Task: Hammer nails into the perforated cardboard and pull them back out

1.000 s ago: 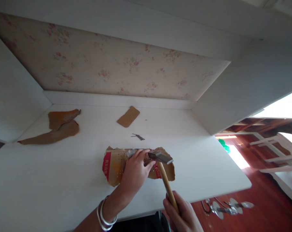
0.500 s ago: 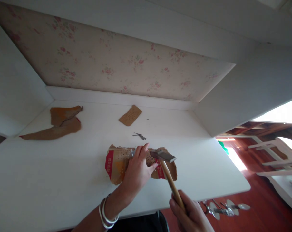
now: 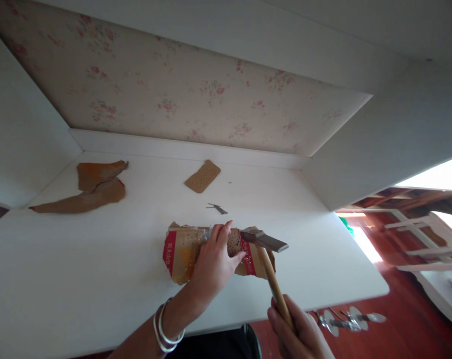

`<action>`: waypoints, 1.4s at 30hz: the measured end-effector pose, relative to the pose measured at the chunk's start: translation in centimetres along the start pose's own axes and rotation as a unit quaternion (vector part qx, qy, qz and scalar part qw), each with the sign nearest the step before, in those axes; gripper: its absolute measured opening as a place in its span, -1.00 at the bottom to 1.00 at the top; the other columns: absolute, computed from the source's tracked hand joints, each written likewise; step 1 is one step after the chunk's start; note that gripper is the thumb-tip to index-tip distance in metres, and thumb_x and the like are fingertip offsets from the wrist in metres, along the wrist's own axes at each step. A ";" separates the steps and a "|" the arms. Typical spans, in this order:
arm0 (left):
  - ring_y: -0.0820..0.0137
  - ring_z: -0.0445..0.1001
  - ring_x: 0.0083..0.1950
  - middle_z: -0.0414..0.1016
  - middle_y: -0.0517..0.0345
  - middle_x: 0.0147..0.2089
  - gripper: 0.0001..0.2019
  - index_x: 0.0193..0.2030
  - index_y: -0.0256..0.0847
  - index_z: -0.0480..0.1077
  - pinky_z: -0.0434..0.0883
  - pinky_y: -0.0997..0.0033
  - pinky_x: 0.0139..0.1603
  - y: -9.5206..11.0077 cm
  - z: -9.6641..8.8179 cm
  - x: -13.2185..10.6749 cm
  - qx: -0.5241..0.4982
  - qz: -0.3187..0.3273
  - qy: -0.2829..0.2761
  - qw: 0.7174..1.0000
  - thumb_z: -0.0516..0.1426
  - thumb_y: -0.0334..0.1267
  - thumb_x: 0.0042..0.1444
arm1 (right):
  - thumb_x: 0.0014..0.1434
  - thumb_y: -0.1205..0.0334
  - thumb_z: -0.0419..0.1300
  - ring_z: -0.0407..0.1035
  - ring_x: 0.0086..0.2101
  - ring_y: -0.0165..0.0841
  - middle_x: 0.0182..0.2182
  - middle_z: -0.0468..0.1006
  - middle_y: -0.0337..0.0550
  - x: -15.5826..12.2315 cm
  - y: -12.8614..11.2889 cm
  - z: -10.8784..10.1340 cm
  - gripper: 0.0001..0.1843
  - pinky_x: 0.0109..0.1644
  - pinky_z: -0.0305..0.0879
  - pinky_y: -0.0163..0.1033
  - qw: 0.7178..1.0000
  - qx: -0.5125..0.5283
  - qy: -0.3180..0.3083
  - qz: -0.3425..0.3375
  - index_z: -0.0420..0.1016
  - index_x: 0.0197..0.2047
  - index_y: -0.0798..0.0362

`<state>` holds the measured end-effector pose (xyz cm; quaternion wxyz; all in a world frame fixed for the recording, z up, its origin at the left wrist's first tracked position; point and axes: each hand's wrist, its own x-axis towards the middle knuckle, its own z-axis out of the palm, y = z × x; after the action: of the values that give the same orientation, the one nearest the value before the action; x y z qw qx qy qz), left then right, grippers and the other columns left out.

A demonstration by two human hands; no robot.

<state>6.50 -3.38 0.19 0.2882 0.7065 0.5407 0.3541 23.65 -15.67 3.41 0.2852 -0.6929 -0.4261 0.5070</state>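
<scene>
My left hand rests on a torn piece of cardboard with a red stripe and many small holes, lying on the white table. Its fingertips pinch something small on the cardboard that I cannot make out. My right hand grips the wooden handle of a hammer. The metal hammer head hovers just right of my left fingertips, above the cardboard's right end.
A small perforated brown pad lies near the back wall. A few dark nails lie behind the cardboard. Torn brown cardboard scraps lie at the far left. White furniture parts and metal pieces are on the red floor at right.
The hammer head has swung to the right and slightly up, away from my left fingertips. My left hand has stayed on the cardboard.
</scene>
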 end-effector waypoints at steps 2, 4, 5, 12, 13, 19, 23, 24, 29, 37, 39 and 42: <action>0.21 0.55 -0.06 0.41 0.04 0.06 -0.26 0.28 -0.06 0.15 0.57 0.23 -0.21 0.1 -0.1 0.0 0.003 -0.002 0.001 1.000 0.37 -0.40 0.01 | 0.15 -0.41 0.09 -0.03 -0.64 -0.50 -0.64 0.04 -0.47 0.1 0.0 -0.1 -0.42 -0.63 -0.12 -0.36 1.000 -0.028 -0.009 -0.008 0.23 -0.45 -0.04; 0.22 0.55 -0.08 0.41 0.06 0.05 -0.27 0.28 -0.06 0.15 0.57 0.21 -0.18 0.2 -0.1 0.0 0.010 -0.004 0.001 1.000 0.37 -0.39 0.01 | 0.17 -0.39 0.09 -0.01 -0.62 -0.50 -0.64 0.04 -0.47 0.2 -0.1 -0.2 -0.43 -0.61 -0.09 -0.37 0.999 -0.049 -0.018 -0.011 0.23 -0.45 -0.03; 0.22 0.55 -0.09 0.41 0.06 0.05 -0.27 0.28 -0.07 0.15 0.57 0.20 -0.18 0.2 -0.1 0.0 0.013 -0.004 0.000 1.000 0.37 -0.39 0.01 | 0.17 -0.40 0.08 -0.01 -0.62 -0.50 -0.63 0.03 -0.48 0.1 -0.1 -0.2 -0.43 -0.61 -0.08 -0.37 0.998 -0.051 -0.022 -0.010 0.23 -0.44 -0.03; 0.21 0.55 -0.07 0.40 0.06 0.04 -0.27 0.28 -0.04 0.13 0.57 0.20 -0.19 0.1 -0.1 -0.1 0.007 -0.003 -0.008 1.000 0.35 -0.39 0.02 | 0.17 -0.40 0.10 -0.06 -0.64 -0.52 -0.64 0.02 -0.49 0.1 -2.3 -1.1 -0.44 -0.64 -0.19 -0.37 0.999 -0.018 -0.034 0.016 0.22 -0.42 -0.03; 0.20 0.55 -0.07 0.40 0.05 0.05 -0.27 0.28 -0.04 0.13 0.57 0.19 -0.19 0.1 -0.1 -0.1 0.007 -0.001 -0.007 1.000 0.36 -0.38 0.02 | 0.16 -0.39 0.12 -0.06 -0.63 -0.52 -0.64 0.02 -0.49 0.2 -2.6 -1.2 -0.44 -0.63 -0.21 -0.37 0.999 -0.020 -0.035 0.015 0.21 -0.43 -0.03; 0.23 0.58 -0.14 0.42 0.03 0.06 -0.26 0.28 -0.06 0.11 0.57 0.21 -0.21 0.1 -0.1 -0.1 0.012 0.004 -0.008 1.000 0.36 -0.37 0.02 | 0.09 -0.36 0.21 -0.20 -0.65 -0.55 -0.64 -0.06 -0.53 0.4 -4.6 -2.3 -0.43 -0.64 -0.32 -0.37 0.995 0.018 -0.065 0.071 0.14 -0.47 -0.05; 0.30 0.60 -0.25 0.53 0.17 -0.08 -0.26 0.30 -0.07 0.06 0.55 0.23 -0.19 -0.4 0.2 -0.1 0.001 -0.001 -0.022 1.000 0.33 -0.40 0.06 | 0.10 -0.35 0.20 -0.22 -0.66 -0.55 -0.64 -0.01 -0.53 0.2 -5.8 -2.7 -0.47 -0.67 -0.35 -0.37 0.994 0.025 -0.071 0.077 0.21 -0.43 -0.05; 0.32 0.60 -0.27 0.55 0.20 -0.11 -0.27 0.31 -0.06 0.04 0.55 0.23 -0.19 -0.5 0.3 -0.1 0.000 0.000 -0.025 1.000 0.31 -0.40 0.08 | 0.10 -0.34 0.20 -0.21 -0.66 -0.56 -0.65 -0.02 -0.53 0.1 -6.0 -2.7 -0.47 -0.66 -0.35 -0.37 0.994 0.017 -0.072 0.075 0.21 -0.43 -0.05; 0.33 0.60 -0.27 0.56 0.23 -0.10 -0.26 0.33 -0.05 0.01 0.53 0.30 -0.24 -0.7 0.5 -0.1 0.001 0.004 -0.019 1.000 0.29 -0.39 0.10 | 0.10 -0.30 0.23 -0.22 -0.66 -0.55 -0.66 -0.06 -0.53 0.2 -4.8 -2.7 -0.47 -0.65 -0.38 -0.35 0.995 -0.011 -0.059 0.085 0.16 -0.47 -0.05; 0.22 0.55 -0.07 0.42 0.07 0.02 -0.23 0.30 -0.04 0.06 0.53 0.24 -0.19 0.1 0.1 0.0 0.021 0.001 0.005 1.000 0.35 -0.37 0.03 | 0.10 -0.33 0.21 -0.20 -0.64 -0.53 -0.64 -0.04 -0.50 0.0 -3.9 -2.7 -0.46 -0.63 -0.35 -0.35 0.994 -0.023 -0.056 0.088 0.17 -0.46 -0.05; 0.23 0.55 -0.08 0.40 0.07 0.02 -0.24 0.30 -0.03 0.05 0.53 0.26 -0.22 0.0 0.2 0.0 0.017 -0.003 0.001 1.000 0.34 -0.38 0.05 | 0.12 -0.35 0.18 -0.22 -0.65 -0.53 -0.64 -0.03 -0.50 0.1 -4.0 -2.6 -0.46 -0.65 -0.36 -0.34 0.993 -0.008 -0.067 0.093 0.17 -0.45 -0.06; 0.20 0.54 -0.06 0.40 0.08 0.00 -0.24 0.30 -0.03 0.05 0.54 0.23 -0.19 0.0 0.2 0.0 0.019 -0.001 0.001 1.000 0.34 -0.37 0.04 | 0.11 -0.35 0.19 -0.19 -0.63 -0.52 -0.62 -0.01 -0.49 0.3 -3.9 -2.5 -0.45 -0.63 -0.32 -0.34 0.994 -0.021 -0.072 0.074 0.16 -0.47 -0.05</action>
<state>6.63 -3.40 0.12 0.2746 0.7111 0.5485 0.3436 24.86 -13.43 7.31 0.2007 -0.6900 -0.4034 0.5666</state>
